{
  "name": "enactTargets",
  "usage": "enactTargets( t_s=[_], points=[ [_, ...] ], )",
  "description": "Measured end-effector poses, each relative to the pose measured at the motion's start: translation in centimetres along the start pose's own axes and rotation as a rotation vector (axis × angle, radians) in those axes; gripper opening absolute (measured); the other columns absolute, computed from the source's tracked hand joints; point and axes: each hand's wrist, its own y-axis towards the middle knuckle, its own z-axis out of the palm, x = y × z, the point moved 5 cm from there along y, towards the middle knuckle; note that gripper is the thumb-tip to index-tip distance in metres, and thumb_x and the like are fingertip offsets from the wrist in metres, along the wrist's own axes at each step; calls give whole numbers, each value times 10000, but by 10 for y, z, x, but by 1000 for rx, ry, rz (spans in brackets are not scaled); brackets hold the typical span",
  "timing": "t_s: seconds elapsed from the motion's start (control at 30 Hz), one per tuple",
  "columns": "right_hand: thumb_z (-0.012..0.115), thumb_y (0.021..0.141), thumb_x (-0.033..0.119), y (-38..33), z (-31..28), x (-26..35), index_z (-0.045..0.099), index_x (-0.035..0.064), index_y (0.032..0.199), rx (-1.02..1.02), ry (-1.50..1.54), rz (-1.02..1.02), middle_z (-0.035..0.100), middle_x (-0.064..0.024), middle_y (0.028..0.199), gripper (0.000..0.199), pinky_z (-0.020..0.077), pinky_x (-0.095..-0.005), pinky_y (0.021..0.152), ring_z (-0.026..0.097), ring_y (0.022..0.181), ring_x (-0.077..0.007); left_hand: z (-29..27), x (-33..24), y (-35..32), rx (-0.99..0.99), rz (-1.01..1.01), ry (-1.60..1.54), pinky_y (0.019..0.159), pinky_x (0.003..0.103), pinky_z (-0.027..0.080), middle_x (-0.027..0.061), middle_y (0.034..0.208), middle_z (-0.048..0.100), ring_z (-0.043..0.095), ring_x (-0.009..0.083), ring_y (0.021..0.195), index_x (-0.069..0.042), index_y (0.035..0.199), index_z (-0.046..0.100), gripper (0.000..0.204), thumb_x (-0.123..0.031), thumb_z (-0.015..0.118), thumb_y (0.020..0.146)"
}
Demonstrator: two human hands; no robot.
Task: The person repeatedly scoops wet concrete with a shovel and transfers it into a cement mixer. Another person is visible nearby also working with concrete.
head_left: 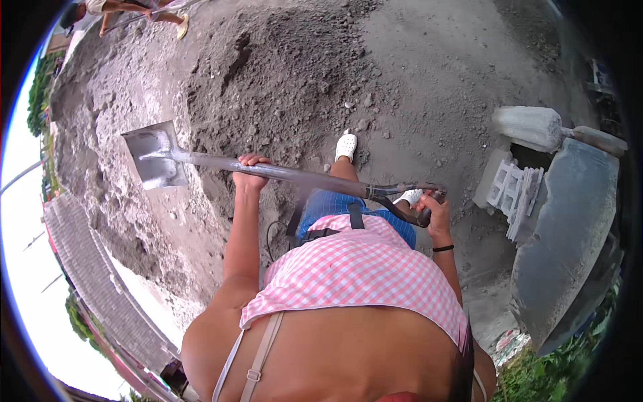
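One shovel [201, 161] in play, and it runs level across the middle of the view: a grey metal blade at the left, dusted with pale cement, a long pale shaft, and a dark D-grip at the right end. The blade hangs over the lighter, crusted ground at the left, just beside the big dark mound of sand [281, 74] that fills the far middle. The left hand [251, 171] is wrapped tight round the shaft about a third of the way along, fingers curled over the top. Two white shoes: one [345, 146] planted on the mound's near edge, the other [410, 195] peeking out under the handle. The right hand [434, 209] is clenched round the D-grip, a dark band on that wrist. Further right, one pale cement sack [529, 126] lies on its side, with a white lattice block [514, 191] standing just below it, and nearer still a large grey mixing tub [569, 234], a film of grey slurry coating its inside. Far top left, another person's legs [134, 10] cross the sand.
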Motion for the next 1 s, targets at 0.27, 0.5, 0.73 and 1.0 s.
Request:
enactTargets(
  t_s=[0.27, 0.5, 0.73, 1.0],
  points=[
    [604, 674, 22, 57, 161, -83, 517, 59, 719, 130, -16, 399, 503, -44, 571, 105, 438, -295, 459, 478, 453, -144, -99, -173, 46, -77, 120, -105, 586, 319, 367, -46, 478, 391, 397, 113, 452, -168, 577, 430, 286, -305, 344, 813],
    [604, 768, 215, -9, 26, -54, 461, 110, 634, -559, -122, 395, 418, -12, 515, 222, 383, -290, 443, 426, 434, -137, -172, 40, 167, -491, -350, -95, 531, 355, 376, -23, 487, 380, 390, 147, 447, -162, 610, 410, 274, -301, 302, 819],
    [479, 841, 304, -197, -15, 46, 395, 148, 572, -1296, -51, 228, 377, 12, 448, 322, 363, -293, 381, 377, 358, -141, -142, 320, 118, -476, -1069, -69, 554, 393, 392, 28, 523, 442, 447, 217, 487, -132, 641, 454, 428, -425, 209, 834],
    [546, 770, 198, 87, 69, -4, 383, 152, 625, -846, 69, 273, 360, 31, 497, 223, 339, -272, 419, 360, 412, -112, -55, 222, 412, -374, -649, 84, 503, 395, 389, 40, 489, 421, 434, 222, 451, -105, 628, 448, 473, -439, 197, 848]
  ],
)
